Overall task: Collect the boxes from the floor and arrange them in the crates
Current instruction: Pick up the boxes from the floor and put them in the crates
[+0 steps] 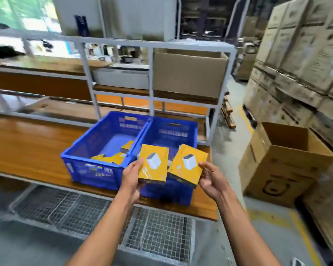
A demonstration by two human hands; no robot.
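Each hand grips a yellow box by its near edge, face up, presumably ready for sorting — the left hand [132, 176] holds the left box [153, 163], the right hand [211, 179] the right box [187, 166], over two blue crates [104, 135] with more boxes inside. The crates rest on a wooden shelf [27, 144] in a warehouse — stacked cartons [296, 54] stand nearby

No legible text; print on cartons [304, 45] too blurred

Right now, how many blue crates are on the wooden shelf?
2. The left crate and the right crate sit side by side, touching, behind the yellow boxes held in the left hand and right hand.
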